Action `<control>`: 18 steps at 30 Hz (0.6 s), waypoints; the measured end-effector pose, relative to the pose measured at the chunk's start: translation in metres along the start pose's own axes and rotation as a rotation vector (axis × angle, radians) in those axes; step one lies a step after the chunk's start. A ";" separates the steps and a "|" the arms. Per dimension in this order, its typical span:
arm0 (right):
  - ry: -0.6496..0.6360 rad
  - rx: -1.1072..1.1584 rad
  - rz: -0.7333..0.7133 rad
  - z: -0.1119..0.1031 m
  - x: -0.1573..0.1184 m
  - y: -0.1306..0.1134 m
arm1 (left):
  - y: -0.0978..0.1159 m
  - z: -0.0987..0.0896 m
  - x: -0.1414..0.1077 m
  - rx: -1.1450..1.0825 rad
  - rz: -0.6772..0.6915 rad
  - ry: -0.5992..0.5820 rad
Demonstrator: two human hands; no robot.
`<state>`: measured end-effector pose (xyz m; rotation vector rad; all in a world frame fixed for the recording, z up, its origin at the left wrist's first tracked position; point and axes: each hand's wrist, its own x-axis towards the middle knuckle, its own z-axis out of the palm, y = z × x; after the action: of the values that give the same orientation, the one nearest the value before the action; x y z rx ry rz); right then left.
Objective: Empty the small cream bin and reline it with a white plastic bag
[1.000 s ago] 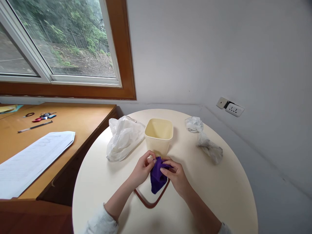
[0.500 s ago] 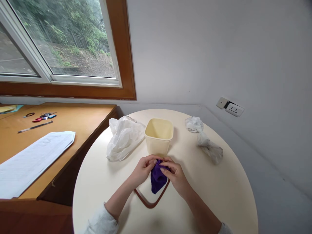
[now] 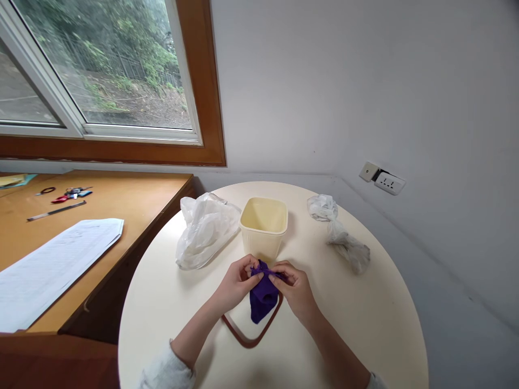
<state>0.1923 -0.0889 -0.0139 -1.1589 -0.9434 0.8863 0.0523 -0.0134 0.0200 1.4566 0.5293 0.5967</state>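
Left hand (image 3: 237,282) and right hand (image 3: 297,289) pinched the purple cloth (image 3: 263,302), fingertips closed. On the counter (image 3: 162,319), the bin (image 3: 265,237) stood at the cloth's 12 o'clock.

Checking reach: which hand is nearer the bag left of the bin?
Left. The left hand is in front and right of the bag; the right hand is farther right, across the cloth.
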 end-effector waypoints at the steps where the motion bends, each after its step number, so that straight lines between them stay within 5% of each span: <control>1: -0.005 -0.009 -0.001 -0.001 0.000 -0.002 | 0.000 -0.001 0.000 0.006 0.005 0.004; 10: -0.002 -0.189 -0.139 -0.011 0.000 -0.031 | 0.012 -0.010 -0.004 0.171 0.082 0.123; 18: -0.107 -0.492 -0.294 -0.024 -0.012 -0.093 | 0.052 -0.003 -0.017 0.408 0.195 0.122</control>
<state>0.2177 -0.1245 0.0725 -1.3464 -1.4312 0.4909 0.0350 -0.0213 0.0712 1.8805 0.6346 0.7659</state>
